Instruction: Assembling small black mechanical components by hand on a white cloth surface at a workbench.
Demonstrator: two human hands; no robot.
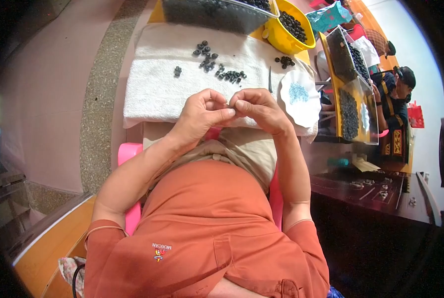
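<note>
Over the near edge of a white towel [155, 97], my left hand [202, 114] and my right hand [262, 110] meet, thumbs and fingers pinched together. Whatever sits between the fingertips is too small and covered to make out. Just beyond lie loose piles of small black round parts [230, 76], with a little cluster of black pieces [177, 72] to the left. Right of my right hand is a white scalloped dish [301, 115] holding tiny blue bits [298, 93]. A thin dark tool, like tweezers [270, 79], lies beside the dish.
At the far edge stand a clear bin [217, 17] and a yellow bucket [286, 42], both holding black parts. Another small black pile [284, 61] lies near the bucket. To the right, a person [398, 89] sits by a second table with a bin [348, 54].
</note>
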